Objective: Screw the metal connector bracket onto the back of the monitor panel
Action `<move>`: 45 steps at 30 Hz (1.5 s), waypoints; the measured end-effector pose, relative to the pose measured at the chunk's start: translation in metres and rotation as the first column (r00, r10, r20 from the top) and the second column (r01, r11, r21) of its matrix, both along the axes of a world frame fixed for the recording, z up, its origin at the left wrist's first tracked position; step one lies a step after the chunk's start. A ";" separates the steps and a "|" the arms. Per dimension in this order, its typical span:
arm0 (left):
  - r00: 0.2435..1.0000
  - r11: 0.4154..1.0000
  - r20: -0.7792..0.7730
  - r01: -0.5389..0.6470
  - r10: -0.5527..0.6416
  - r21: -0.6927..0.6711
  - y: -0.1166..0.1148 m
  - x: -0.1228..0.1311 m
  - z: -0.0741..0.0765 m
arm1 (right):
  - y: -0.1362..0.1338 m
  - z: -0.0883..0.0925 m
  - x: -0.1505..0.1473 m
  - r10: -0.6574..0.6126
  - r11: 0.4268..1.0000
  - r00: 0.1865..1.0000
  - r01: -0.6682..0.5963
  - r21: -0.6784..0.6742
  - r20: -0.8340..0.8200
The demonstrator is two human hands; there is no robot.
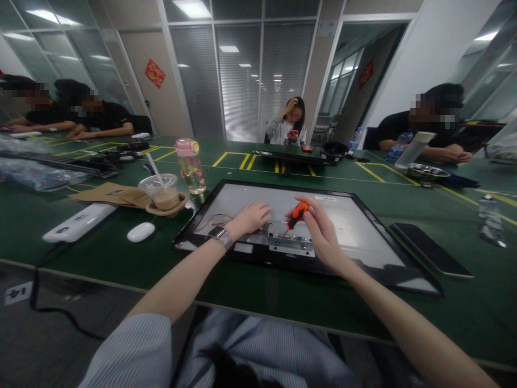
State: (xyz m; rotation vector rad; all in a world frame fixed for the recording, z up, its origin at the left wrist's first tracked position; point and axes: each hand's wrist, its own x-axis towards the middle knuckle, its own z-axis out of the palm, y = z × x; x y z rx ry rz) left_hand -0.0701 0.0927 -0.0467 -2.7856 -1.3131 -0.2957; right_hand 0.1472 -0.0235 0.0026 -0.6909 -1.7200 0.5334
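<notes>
A monitor panel (355, 226) lies face down on the green table (121, 258), its metal back up. My right hand (319, 229) grips an orange-handled screwdriver (298, 214), tip down on a small metal circuit cover (291, 237) near the panel's front edge. My left hand (252, 216) rests on the panel just left of that cover, fingers curled and pressing down, with a watch on the wrist. Thin wires (210, 221) run across the panel to the left of that hand.
A white mouse (140, 231), a white bar-shaped device (78, 222), an iced drink cup (163, 195) and a pink-capped bottle (189, 166) stand to the left. A dark slim strip (432, 249) lies at right. Several other people sit around the far side.
</notes>
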 end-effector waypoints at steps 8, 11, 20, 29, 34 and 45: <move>1.000 1.000 -0.006 0.011 -0.011 0.007 0.003 -0.001 -0.003 | 0.000 0.001 0.001 0.003 1.000 1.000 -0.003 -0.003 0.011; 1.000 1.000 -0.008 0.019 -0.019 0.011 0.002 -0.001 -0.002 | 0.000 0.000 0.001 -0.004 1.000 1.000 0.004 0.000 0.014; 0.999 0.999 -0.002 0.035 -0.035 0.034 0.004 -0.001 -0.004 | 0.001 0.000 0.000 0.007 1.000 1.000 -0.007 0.016 0.001; 1.000 0.999 -0.009 0.021 -0.021 0.037 0.004 -0.001 -0.004 | 0.001 -0.001 0.001 0.006 1.000 1.000 -0.006 0.007 0.003; 1.000 1.000 -0.022 0.023 -0.022 0.018 0.003 0.000 -0.003 | 0.001 -0.001 0.001 0.001 1.000 1.000 -0.001 0.016 0.005; 1.000 1.000 -0.012 0.017 -0.017 0.009 0.001 0.000 -0.001 | 0.001 0.000 0.002 -0.004 1.000 1.000 0.003 0.019 0.022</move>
